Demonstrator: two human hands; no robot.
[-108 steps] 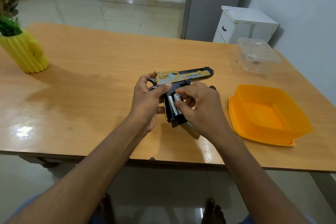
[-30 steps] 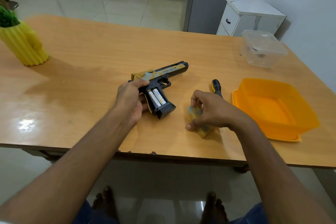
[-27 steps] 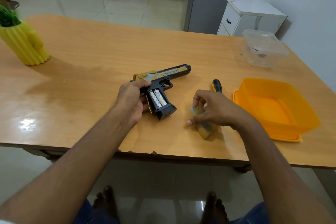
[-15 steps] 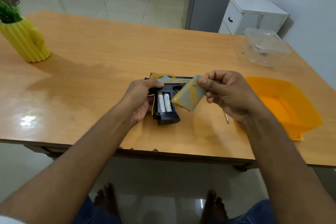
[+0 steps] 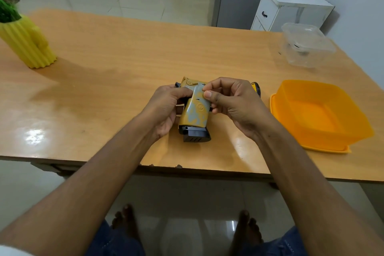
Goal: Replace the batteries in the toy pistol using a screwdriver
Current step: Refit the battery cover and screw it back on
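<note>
Pistol point(image 5: 194, 131) lies on the surface, steadied by my left hand point(image 5: 164, 108); right fingers point(image 5: 208, 95) pinch the cover point(image 5: 195, 110) over its grip, so it seats squarely; screwdriver point(image 5: 256, 87) waits just behind.

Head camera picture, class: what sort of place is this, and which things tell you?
Most likely a room in a home, not a workshop. A wooden table stands on a tiled floor, with a yellow plant pot on it and a small white cabinet by the wall.
</note>
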